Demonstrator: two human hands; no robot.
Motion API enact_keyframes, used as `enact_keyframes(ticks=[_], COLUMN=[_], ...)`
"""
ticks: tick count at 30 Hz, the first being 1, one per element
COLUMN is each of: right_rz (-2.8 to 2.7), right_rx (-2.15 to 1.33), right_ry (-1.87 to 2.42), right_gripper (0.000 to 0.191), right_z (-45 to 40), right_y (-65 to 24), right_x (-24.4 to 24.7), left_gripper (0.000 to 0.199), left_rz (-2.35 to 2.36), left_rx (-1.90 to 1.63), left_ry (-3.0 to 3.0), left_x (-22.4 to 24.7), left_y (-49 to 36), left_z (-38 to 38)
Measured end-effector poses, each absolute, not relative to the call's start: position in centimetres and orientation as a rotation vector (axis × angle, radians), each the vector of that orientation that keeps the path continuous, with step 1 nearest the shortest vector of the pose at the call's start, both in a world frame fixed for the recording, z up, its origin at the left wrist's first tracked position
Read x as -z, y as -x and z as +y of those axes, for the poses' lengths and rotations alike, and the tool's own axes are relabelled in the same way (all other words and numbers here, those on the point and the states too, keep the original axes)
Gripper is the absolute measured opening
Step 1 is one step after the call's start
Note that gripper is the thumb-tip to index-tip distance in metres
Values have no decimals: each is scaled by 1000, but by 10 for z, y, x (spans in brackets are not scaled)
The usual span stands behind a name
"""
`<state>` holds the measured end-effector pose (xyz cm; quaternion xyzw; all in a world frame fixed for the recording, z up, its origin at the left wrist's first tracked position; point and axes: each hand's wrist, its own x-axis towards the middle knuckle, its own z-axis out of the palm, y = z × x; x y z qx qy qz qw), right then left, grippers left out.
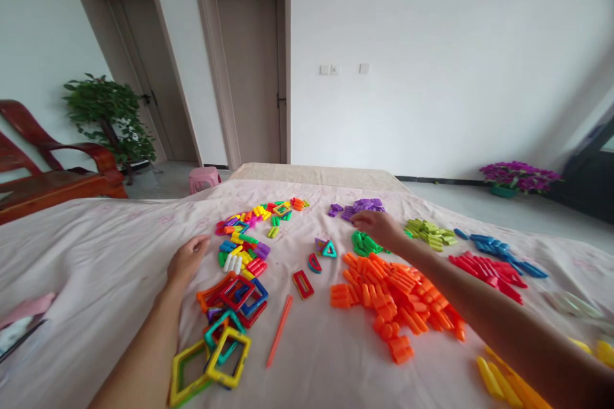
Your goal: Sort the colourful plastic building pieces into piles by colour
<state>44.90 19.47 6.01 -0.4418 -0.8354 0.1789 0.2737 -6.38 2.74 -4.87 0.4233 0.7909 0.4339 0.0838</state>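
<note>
My left hand (188, 259) hovers at the left edge of a mixed-colour pile (244, 249), fingers bent together; whatever they hold, if anything, is too small to make out. At the near side of the purple pieces (365, 206), my right hand (378, 227) has its fingers pressed together, their tips hidden. Green pieces (364, 244) lie just below that hand, and a large orange pile (393, 294) spreads under the right forearm. Square magnetic frames (229, 358) overlap at the lower left. Between the hands lie a teal triangle (329, 249), a red rectangle (303, 285) and an orange stick (279, 332).
Lime (430, 234), blue (499, 250), red (487, 273) and yellow (499, 383) pieces lie to the right. Beyond the cloth-covered surface (144, 230) stand a pink stool (204, 179), a wooden chair (62, 185) and potted plants (103, 108).
</note>
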Motion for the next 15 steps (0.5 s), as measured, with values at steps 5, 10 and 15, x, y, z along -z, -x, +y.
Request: enact_keyframes(ticks=[5,10,15], right_rz=[-2776,-3045,-3033], right_rx=[-223,133,228], right_ry=[809,512,695], right_gripper=[42,51,28], right_z=[182,177,174], right_y=[-287,-212,-217], right_x=[-35,-12,-9], left_gripper=[41,40,41], left_rz=[2412,2484,2494], left_rx=[-1214,-1104,-1019], left_ry=[-1292,-1295,-1291], left_x=[54,53,52], left_y=[69,76,83], left_z=[32,36,36])
